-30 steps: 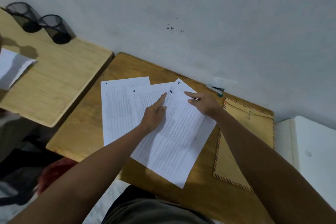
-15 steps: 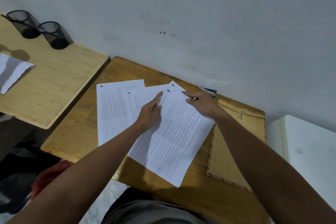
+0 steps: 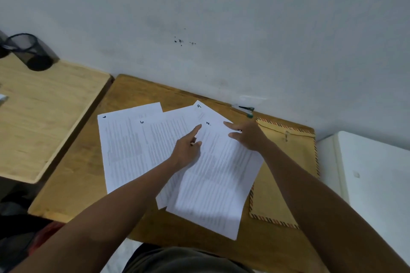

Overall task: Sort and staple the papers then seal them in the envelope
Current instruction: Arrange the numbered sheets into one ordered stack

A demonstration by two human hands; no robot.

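Note:
Several printed white sheets [image 3: 128,146], each with a handwritten number in a top corner, lie fanned across the wooden desk [image 3: 73,175]. The top sheet [image 3: 217,184] lies slanted over the others. My left hand [image 3: 186,150] rests on the sheets with its index finger stretched toward the number on the top sheet and its other fingers curled. My right hand [image 3: 248,137] lies with straight fingers on the top sheet's upper right edge. A brown envelope [image 3: 277,184] with a striped border lies flat to the right, partly under the papers and my right arm.
A green-and-black object, maybe a stapler [image 3: 246,111], lies against the wall behind the envelope. A lighter wooden table [image 3: 44,117] to the left carries a black mesh pen cup [image 3: 31,51]. A white cabinet [image 3: 372,173] stands at the right.
The papers and both hands stay nearly as they were. My left index finger keeps pointing at the top sheet's number, and the view has shifted slightly.

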